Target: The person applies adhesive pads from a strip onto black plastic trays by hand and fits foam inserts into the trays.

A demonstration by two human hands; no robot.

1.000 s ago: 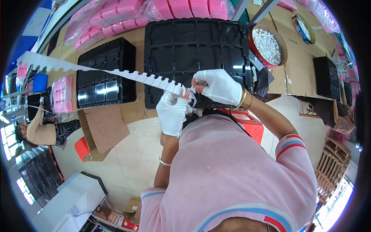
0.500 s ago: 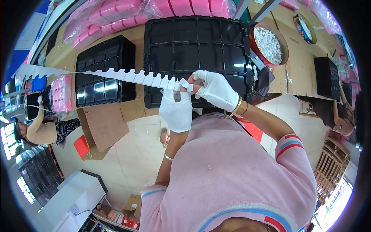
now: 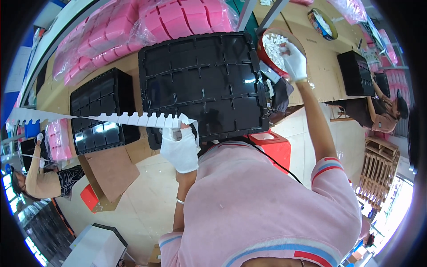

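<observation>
My left hand [image 3: 180, 149], in a white glove with bare fingertips, pinches the near end of a long white strip [image 3: 133, 119] with a row of notches along its upper edge. The strip runs left in the air, and a short end bends down beside the fingers. Below that hand lies the near edge of a black moulded tray [image 3: 200, 84]. My right hand [image 3: 293, 62], gloved alike, is over a round red tin [image 3: 272, 66] of small white pieces [image 3: 272, 44]. Its fingers are bent together among the pieces; anything between them is too small to make out.
Left of the large tray stands a smaller black tray stack [image 3: 100, 109]. Pink foam blocks [image 3: 178, 20] in clear plastic line the back. A grey-black cloth [image 3: 281, 95] lies right of the tray, a second tin [image 3: 322, 24] farther off. Other people work at both sides.
My right hand has left the strip and moved right and away to the tin. My left hand still holds the strip. The whole view has shifted, with the trays now farther left.
</observation>
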